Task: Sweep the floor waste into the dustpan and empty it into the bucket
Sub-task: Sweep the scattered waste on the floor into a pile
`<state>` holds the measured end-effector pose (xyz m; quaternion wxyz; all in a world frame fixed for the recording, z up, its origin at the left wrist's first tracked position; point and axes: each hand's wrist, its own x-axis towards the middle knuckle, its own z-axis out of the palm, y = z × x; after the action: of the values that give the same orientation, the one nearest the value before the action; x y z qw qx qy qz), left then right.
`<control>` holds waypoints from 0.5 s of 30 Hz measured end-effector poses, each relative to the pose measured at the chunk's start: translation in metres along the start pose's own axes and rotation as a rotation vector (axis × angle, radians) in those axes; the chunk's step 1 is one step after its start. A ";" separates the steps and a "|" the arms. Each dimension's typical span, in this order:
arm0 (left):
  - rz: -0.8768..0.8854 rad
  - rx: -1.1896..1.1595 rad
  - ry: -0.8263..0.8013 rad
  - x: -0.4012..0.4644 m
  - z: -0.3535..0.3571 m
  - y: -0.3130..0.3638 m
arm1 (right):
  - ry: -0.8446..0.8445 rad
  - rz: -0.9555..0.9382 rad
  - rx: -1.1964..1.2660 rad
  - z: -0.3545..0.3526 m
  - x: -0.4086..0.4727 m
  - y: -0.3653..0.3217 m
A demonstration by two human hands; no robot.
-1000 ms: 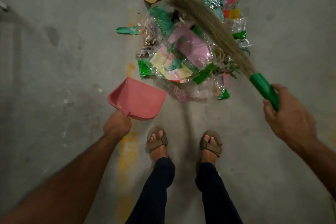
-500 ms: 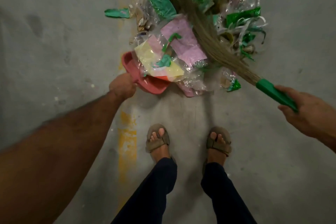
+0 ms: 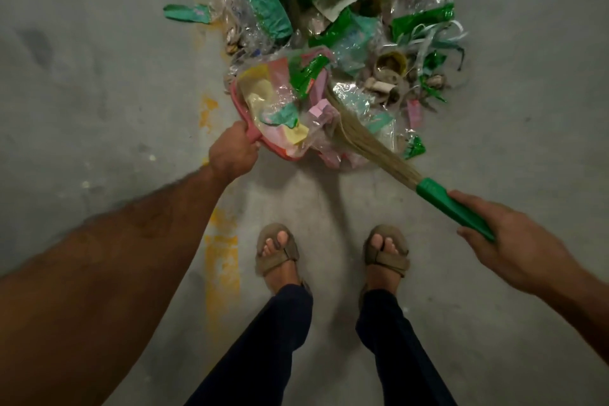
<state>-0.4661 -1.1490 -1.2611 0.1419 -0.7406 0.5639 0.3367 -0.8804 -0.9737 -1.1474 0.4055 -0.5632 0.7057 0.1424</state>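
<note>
A heap of floor waste (image 3: 349, 20), made of green wrappers, clear plastic and paper scraps, covers the concrete ahead of my feet. My left hand (image 3: 232, 152) grips the handle of a pink dustpan (image 3: 238, 102), which sits on the floor at the heap's near left edge, filled with pink, yellow and green scraps. My right hand (image 3: 507, 247) holds the green handle of a straw broom (image 3: 372, 145). Its bristles lie bent against the waste at the dustpan's mouth. No bucket is in view.
Bare grey concrete floor (image 3: 99, 76) lies left and right of the heap. Worn yellow paint marks (image 3: 220, 260) run along the floor near my left foot. My feet in tan sandals (image 3: 333, 254) stand just behind the dustpan.
The dustpan went from lifted and bare to down on the floor under the heap's edge. The broom swept from the far side of the heap toward me, dragging scraps into the pan.
</note>
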 end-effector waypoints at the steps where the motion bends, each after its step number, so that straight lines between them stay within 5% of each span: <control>1: -0.012 -0.023 0.002 -0.003 0.001 0.002 | -0.003 -0.005 0.008 0.004 -0.005 -0.002; 15: -0.031 -0.404 0.019 -0.062 0.015 0.001 | 0.025 0.003 0.176 0.014 -0.090 -0.014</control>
<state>-0.4803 -1.0940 -1.2311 -0.0097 -0.7658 0.4745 0.4339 -0.8583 -0.9075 -1.0866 0.4445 -0.5261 0.7213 0.0733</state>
